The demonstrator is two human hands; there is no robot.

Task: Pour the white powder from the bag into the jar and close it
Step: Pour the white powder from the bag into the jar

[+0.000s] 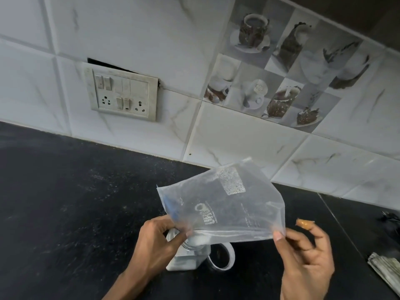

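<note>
**Pouring almost finished; lid comes next**

Hands each pinch one end of the clear plastic bag (pixel 223 202). The left hand (pixel 155 241) grips the blue-striped end right at the jar's mouth, and the right hand (pixel 303 254) nips the opposite corner between thumb and forefinger, other fingers loosely spread. The bag looks nearly empty, with only a dusty film left. The square clear jar (pixel 186 260) stands on the black countertop (pixel 65 213), well out from its back edge, with white powder (pixel 184 265) inside. Its lid (pixel 223 256) lies just beside it. Next, probably: shake out the residue, put the bag aside, then fit the lid squarely.
</note>
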